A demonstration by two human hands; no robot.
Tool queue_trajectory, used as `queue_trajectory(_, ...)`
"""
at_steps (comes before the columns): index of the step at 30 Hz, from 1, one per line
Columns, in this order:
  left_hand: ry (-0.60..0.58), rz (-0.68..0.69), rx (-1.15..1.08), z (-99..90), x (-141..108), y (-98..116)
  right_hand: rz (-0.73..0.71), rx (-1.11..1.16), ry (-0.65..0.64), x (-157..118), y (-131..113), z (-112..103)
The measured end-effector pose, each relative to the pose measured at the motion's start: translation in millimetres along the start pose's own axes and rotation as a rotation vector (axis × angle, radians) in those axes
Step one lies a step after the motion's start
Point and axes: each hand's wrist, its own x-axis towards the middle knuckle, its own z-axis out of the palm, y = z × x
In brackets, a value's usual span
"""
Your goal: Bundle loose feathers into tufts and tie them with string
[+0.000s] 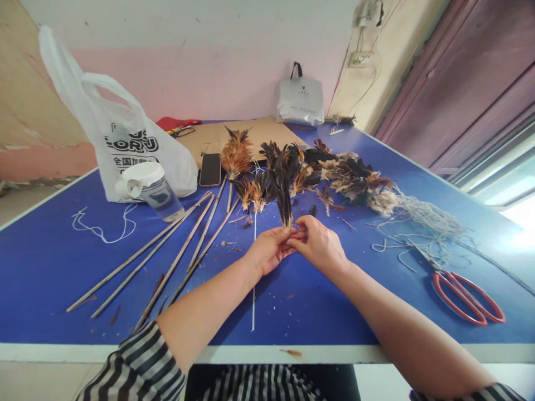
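Observation:
Near the middle of the blue table, my left hand pinches the lower end of a dark feather bundle, which points away from me. My right hand meets it at the same end, its fingers closed at the quills; whatever small thing lies between those fingertips is hidden. Beyond my hands are a brown feather bundle, smaller orange and black tufts, and a loose pile of dark and brown feathers to the right.
Thin sticks lie at left, near a lidded cup, white plastic bag and phone. Red-handled scissors and tangled string lie at right. A silver bag stands behind, beside flat cardboard.

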Motion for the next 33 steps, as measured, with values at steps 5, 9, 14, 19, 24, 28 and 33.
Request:
queue_trajectory(5,0.052,0.010,0.062,3.2,-1.1,1.0,0.088,0.142,-0.056,4.3,3.4,-1.3)
queue_trajectory(9,0.085,-0.004,0.174,0.9,-0.1,6.8,0.142,0.410,-0.250,9.3,10.0,-8.7)
queue_trajectory(14,0.087,0.059,0.321,-3.3,2.1,12.0,0.244,0.580,-0.334,11.8,15.5,-16.9)
queue_trajectory(19,0.041,0.129,0.598,-7.8,3.8,8.9,0.027,0.372,-0.199,8.8,10.8,-24.4)
queue_trajectory(24,-0.024,0.324,1.170,-14.7,1.6,6.0,-0.425,-0.137,-0.119,0.2,-2.4,-28.3)
queue_trajectory(28,-0.119,0.551,1.571,-14.8,-3.7,8.6,-0.509,-0.212,-0.115,0.9,-6.4,-30.2)
queue_trajectory(33,-0.340,0.592,1.634,-9.6,-9.6,17.8,-0.302,0.148,-0.253,13.2,16.8,-37.8)
